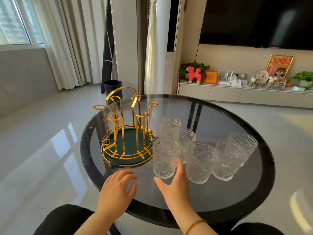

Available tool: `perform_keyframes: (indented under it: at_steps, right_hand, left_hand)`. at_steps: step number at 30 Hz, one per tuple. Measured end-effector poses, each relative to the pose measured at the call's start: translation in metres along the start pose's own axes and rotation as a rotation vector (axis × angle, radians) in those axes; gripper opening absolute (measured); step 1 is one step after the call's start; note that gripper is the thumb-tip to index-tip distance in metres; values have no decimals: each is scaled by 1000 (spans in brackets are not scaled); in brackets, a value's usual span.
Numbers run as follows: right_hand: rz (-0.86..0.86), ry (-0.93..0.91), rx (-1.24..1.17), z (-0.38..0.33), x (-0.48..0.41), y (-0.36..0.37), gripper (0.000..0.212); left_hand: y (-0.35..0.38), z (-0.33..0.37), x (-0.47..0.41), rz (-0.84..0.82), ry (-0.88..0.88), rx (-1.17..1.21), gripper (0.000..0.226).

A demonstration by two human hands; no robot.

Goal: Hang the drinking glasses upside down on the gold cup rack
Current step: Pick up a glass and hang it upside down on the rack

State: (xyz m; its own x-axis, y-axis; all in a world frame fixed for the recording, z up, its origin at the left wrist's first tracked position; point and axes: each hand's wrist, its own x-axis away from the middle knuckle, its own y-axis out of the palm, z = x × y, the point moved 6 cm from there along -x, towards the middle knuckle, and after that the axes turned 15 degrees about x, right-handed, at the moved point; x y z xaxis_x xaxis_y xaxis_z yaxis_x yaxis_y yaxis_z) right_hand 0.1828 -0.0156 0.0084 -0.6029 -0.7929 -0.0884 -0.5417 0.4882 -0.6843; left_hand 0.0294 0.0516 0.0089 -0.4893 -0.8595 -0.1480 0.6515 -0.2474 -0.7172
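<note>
Both hands open, nothing gripped yet. Right hand (174, 185) spread at base of nearest glass (166, 158), fingertip touching or just shy of its right side, can't tell which. Left hand (116, 189) loose, palm down over desk (264, 175) edge, just at 6 o'clock of gold cup rack (126, 131).

Layout: rack at 10 o'clock on round glass desk, all pegs bare, green tray inside its base. Six glasses, all rim-up, clustered from desk centre out toward 3 o'clock; nearest one sits just beside rack base on its 4 o'clock side. None hung, so task at zero.

Step in hand, imo: first pickup.
- wrap right hand round mid-body, not rim; embossed pattern should give decent grip
- lift straight up before moving; neighbour glass (202, 162) close at its 3 o'clock, avoid clinking
- flip mouth-down in air, away from the others
- lower over a peg loop, near-side pegs first so later ones aren't blocked
- left hand steadies rack base; wire frame looks light, may tip or slide on glass top
</note>
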Motion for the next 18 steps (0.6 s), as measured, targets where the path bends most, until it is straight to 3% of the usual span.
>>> perform_keyframes:
  at_steps: [9, 18]
  right_hand:
    - [119, 0, 23, -8, -23, 5, 97]
    - [81, 17, 57, -7, -25, 7, 88]
  left_hand:
    - [1, -4, -4, 38, 40, -13, 28]
    - [-7, -2, -5, 3, 5, 91, 26]
